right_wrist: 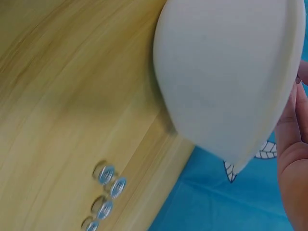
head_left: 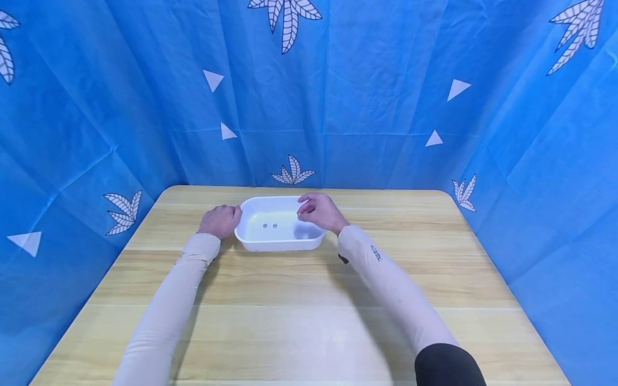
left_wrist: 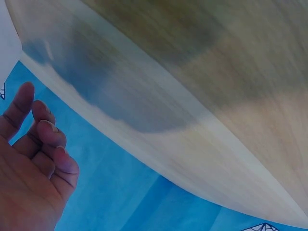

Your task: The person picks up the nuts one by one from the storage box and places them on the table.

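A white oval tub (head_left: 279, 245) sits on the table, with two small shiny round pieces (head_left: 270, 225) on its floor. My left hand (head_left: 221, 221) holds the tub's left end at the rim. In the left wrist view the fingers (left_wrist: 53, 132) of that hand are curled, close to a white corner of the tub (left_wrist: 8, 43). Over the tub's right end, my right hand (head_left: 319, 210) pinches a tiny piece (right_wrist: 298, 80) between thumb and finger; its shape is mostly hidden. Several small clear pieces with silvery ends (right_wrist: 106, 174) stand on the table beside the tub.
The wooden table (head_left: 270, 332) stretches out in front of the tub. Behind it and on both sides hangs a blue patterned curtain (head_left: 367, 107). The table's far edge lies just beyond the tub.
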Motion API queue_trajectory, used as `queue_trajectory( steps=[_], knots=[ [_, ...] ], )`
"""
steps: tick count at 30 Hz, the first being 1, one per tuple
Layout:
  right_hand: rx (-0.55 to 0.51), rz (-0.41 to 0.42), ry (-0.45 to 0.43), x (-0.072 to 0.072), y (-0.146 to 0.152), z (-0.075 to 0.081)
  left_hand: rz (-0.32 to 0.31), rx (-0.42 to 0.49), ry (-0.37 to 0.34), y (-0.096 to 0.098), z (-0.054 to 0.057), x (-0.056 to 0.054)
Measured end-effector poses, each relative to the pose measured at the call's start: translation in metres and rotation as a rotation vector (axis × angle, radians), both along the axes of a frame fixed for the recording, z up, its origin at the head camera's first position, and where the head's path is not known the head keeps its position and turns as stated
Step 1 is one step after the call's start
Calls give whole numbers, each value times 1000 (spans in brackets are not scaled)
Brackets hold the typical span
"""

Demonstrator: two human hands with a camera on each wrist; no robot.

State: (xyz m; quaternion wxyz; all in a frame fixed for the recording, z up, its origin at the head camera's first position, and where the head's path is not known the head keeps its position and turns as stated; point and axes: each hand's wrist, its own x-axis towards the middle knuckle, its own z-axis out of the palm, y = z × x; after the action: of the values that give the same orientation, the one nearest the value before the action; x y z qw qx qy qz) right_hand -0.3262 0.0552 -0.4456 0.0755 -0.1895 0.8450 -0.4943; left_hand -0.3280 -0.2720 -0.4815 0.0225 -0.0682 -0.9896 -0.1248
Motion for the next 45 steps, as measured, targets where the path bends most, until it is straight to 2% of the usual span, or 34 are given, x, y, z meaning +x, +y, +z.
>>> queue_trajectory(
  steps=[7, 17, 21, 28, 37, 45],
  knots=[
    [-23, -19, 8, 2, 19, 2, 0, 8, -12, 0, 1, 1],
    [-50, -73, -49, 5, 47, 3, 9, 14, -13, 1, 0, 0],
    [-66, -89, -43, 6, 59, 1, 8, 20, -13, 0, -1, -1],
    [-32, -91, -2, 11, 80, -9, 5, 20, -29, 0, -1, -2],
    [52, -113, 9, 20, 101, -23, 8, 29, -35, 2, 5, 1],
    [107, -106, -5, 23, 111, -37, 9, 33, -17, 2, 4, 1]
  ],
)
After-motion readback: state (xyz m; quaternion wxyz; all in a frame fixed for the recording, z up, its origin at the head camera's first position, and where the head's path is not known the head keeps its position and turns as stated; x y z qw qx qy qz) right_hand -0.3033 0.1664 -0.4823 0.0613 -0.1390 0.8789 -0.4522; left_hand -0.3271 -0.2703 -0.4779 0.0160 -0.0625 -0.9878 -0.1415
